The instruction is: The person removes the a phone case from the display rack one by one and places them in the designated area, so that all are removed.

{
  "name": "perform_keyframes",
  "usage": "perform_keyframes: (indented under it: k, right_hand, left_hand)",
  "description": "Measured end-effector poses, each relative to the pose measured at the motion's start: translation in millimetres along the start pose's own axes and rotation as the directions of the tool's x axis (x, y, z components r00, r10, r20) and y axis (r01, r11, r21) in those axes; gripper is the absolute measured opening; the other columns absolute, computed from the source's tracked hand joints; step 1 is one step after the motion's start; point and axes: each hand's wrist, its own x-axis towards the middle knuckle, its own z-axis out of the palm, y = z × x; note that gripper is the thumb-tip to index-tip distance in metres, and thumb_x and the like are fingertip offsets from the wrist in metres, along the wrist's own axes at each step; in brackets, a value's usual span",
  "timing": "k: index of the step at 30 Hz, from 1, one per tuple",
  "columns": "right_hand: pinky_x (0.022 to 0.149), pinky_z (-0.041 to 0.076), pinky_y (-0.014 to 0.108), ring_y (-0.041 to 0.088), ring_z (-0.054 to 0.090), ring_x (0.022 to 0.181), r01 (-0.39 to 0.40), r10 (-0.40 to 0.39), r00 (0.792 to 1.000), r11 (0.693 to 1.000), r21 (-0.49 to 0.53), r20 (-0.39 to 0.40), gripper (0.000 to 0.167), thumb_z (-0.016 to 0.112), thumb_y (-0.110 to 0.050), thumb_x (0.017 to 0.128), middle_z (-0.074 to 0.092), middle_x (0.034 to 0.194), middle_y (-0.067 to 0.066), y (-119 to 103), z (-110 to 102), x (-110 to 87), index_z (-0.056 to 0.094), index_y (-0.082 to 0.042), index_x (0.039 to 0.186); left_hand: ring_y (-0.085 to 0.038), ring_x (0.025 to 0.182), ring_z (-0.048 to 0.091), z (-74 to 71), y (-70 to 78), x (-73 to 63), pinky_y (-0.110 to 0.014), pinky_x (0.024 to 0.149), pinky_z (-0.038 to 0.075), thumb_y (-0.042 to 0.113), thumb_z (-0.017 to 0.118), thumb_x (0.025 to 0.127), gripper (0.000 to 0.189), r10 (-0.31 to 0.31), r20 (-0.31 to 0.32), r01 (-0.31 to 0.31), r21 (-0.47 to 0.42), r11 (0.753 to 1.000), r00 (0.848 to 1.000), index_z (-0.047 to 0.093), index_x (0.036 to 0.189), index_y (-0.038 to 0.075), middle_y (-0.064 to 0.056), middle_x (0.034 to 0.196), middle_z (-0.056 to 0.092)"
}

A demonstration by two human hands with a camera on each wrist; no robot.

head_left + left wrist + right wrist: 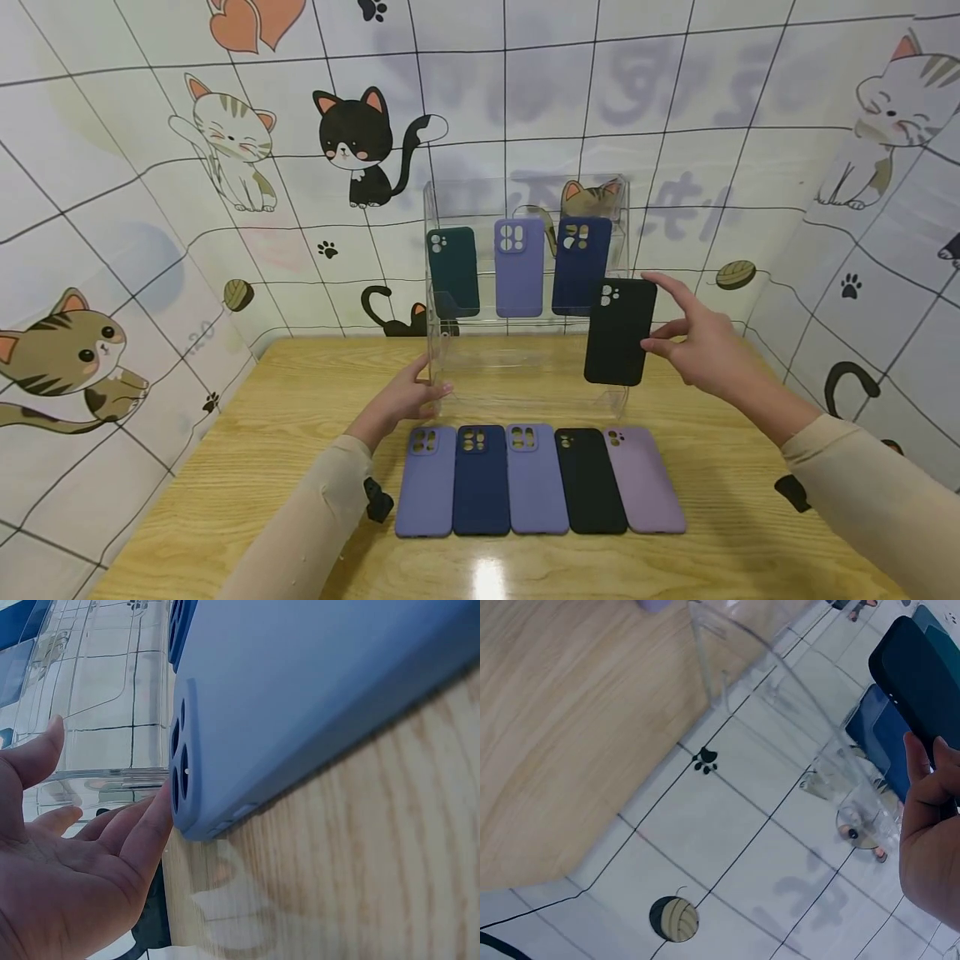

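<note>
My right hand [701, 342] pinches a black phone case [621, 333] by its right edge, holding it upright in front of the right side of a clear acrylic stand [480, 408]. In the right wrist view, thumb and fingers grip the same dark case [915, 682]. On the stand's upper tier lean a dark green case [453, 271], a lavender case [519, 279] and a navy case [581, 258]. Beside the stand's lower left side is my left hand [405, 396]. Its fingers look extended and the thumb apart in the left wrist view, close to a lavender-blue case [300, 697].
A row of cases lies on the wooden table [300, 400] before the stand: lavender [425, 492], navy [482, 492], another lavender [538, 492], black [592, 492] and pink-purple [647, 492]. A tiled-pattern wall covering with cartoon cats [356, 142] surrounds the table's back and sides.
</note>
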Motion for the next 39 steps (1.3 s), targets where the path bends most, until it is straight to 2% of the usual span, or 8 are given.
perform_keyframes:
  k: [7, 14, 20, 27, 34, 37, 39]
  right_hand:
    - [0.044, 0.042, 0.035, 0.02, 0.047, 0.045, -0.041, 0.041, 0.998, 0.999, -0.003, 0.043, 0.099, 0.072, -0.01, 0.101, 0.074, 0.121, 0.033, 27.2, -9.5, -11.7, 0.01, -0.041, 0.171]
    - [0.043, 0.037, 0.034, 0.014, 0.037, 0.045, -0.124, 0.114, 0.985, 0.989, 0.078, 0.127, 0.103, 0.07, -0.003, 0.1, 0.071, 0.124, 0.036, 59.3, -10.0, -21.0, 0.005, -0.039, 0.172]
    - [0.043, 0.038, 0.032, 0.012, 0.036, 0.045, -0.153, 0.129, 0.973, 0.981, 0.119, 0.192, 0.103, 0.072, -0.002, 0.099, 0.076, 0.113, 0.029, 89.7, -11.0, -30.6, 0.005, -0.03, 0.173]
    - [0.045, 0.033, 0.029, 0.01, 0.033, 0.049, -0.249, 0.188, 0.93, 0.954, 0.166, 0.315, 0.102, 0.066, 0.005, 0.096, 0.077, 0.089, 0.013, 116.8, -12.1, -42.2, 0.004, -0.018, 0.173]
    - [0.046, 0.035, 0.027, 0.012, 0.033, 0.047, -0.316, 0.257, 0.888, 0.943, 0.102, 0.38, 0.102, 0.073, -0.001, 0.093, 0.056, 0.063, 0.001, 134.1, -11.0, -52.2, 0.01, -0.016, 0.173]
    - [0.046, 0.033, 0.025, 0.011, 0.034, 0.046, -0.333, 0.27, 0.862, 0.94, 0.078, 0.429, 0.102, 0.074, -0.004, 0.094, 0.049, 0.059, -0.002, 141.3, -11.8, -55.5, 0.01, -0.013, 0.172]
    - [0.046, 0.032, 0.024, 0.01, 0.033, 0.047, -0.346, 0.274, 0.842, 0.935, 0.075, 0.464, 0.102, 0.074, -0.006, 0.094, 0.051, 0.061, -0.001, 145.4, -11.9, -57.7, 0.009, -0.011, 0.172]
  left_hand:
    - [-0.044, 0.142, 0.057, 0.5, 1.9, -2.2, -0.053, 0.104, 0.06, 0.021, 0.069, 0.106, 0.086, -0.004, 0.001, 0.004, -0.002, 1.0, 1.0, 0.016, 0.173, 0.027, -0.031, 0.161, 0.046]
    - [-0.043, 0.141, 0.058, 0.9, 3.9, -4.0, -0.05, 0.102, 0.061, 0.021, 0.07, 0.105, 0.086, -0.012, -0.004, 0.012, -0.001, 1.0, 1.0, 0.017, 0.173, 0.029, -0.029, 0.161, 0.046]
    - [-0.043, 0.141, 0.058, 1.2, 5.7, -4.5, -0.047, 0.1, 0.061, 0.022, 0.07, 0.105, 0.087, -0.007, 0.0, 0.007, 0.001, 1.0, 1.0, 0.016, 0.173, 0.03, -0.029, 0.162, 0.045]
    - [-0.045, 0.143, 0.056, 0.0, 3.9, -4.6, -0.052, 0.104, 0.06, 0.021, 0.07, 0.105, 0.088, -0.005, 0.001, 0.005, -0.001, 1.0, 1.0, 0.014, 0.173, 0.027, -0.03, 0.162, 0.044]
    - [-0.044, 0.141, 0.058, -0.5, 2.5, -3.0, -0.049, 0.101, 0.061, 0.023, 0.07, 0.105, 0.087, -0.003, 0.002, 0.003, 0.015, 1.0, 1.0, 0.015, 0.173, 0.028, -0.03, 0.162, 0.044]
    - [-0.043, 0.141, 0.058, -0.5, 2.7, -2.9, -0.047, 0.099, 0.062, 0.023, 0.07, 0.105, 0.088, -0.008, -0.002, 0.008, 0.016, 1.0, 1.0, 0.015, 0.173, 0.028, -0.029, 0.162, 0.044]
    - [-0.043, 0.14, 0.059, 0.2, 3.4, -3.1, -0.045, 0.098, 0.062, 0.023, 0.071, 0.105, 0.088, -0.014, -0.007, 0.014, 0.012, 1.0, 1.0, 0.016, 0.173, 0.028, -0.029, 0.162, 0.045]
